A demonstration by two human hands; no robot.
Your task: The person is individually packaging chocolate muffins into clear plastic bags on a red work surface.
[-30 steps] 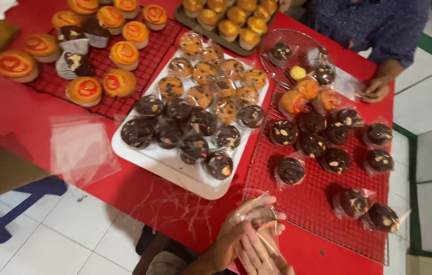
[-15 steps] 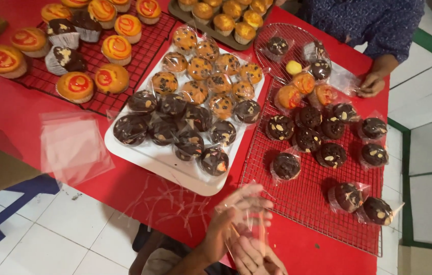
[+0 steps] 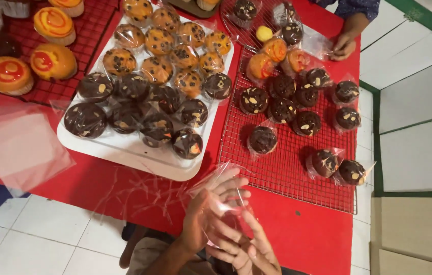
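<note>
- Head view, hands: your left hand [image 3: 203,216] and right hand [image 3: 249,249] meet at 6 o'clock, at the near edge of the red table [image 3: 302,234]. Both grasp one clear plastic bag [image 3: 223,196]. The left fingers are spread flat against the film; the right fingers pinch it from below.
- Head view, bag: the clear plastic bag rises crumpled toward 12 o'clock from your hands, just short of the white tray [image 3: 124,150]. Whether anything is inside it cannot be told.
- Head view, tray: at 10 o'clock from your hands, the white tray carries wrapped chocolate muffins [image 3: 86,119] on its near side and chocolate-chip muffins [image 3: 157,69] on its far side.
- Head view, rack: at 1 o'clock, a wire cooling rack [image 3: 287,178] holds dark muffins [image 3: 262,140], several in clear wrappers.
- Head view, far left: at 10 o'clock beyond the tray, orange swirl-topped muffins [image 3: 53,61] sit on a dark rack; a loose clear sheet [image 3: 17,145] lies at 9 o'clock.
- Head view, co-worker: at 1 o'clock, far across the table, another person's hand [image 3: 343,46] rests on a wrapper.
</note>
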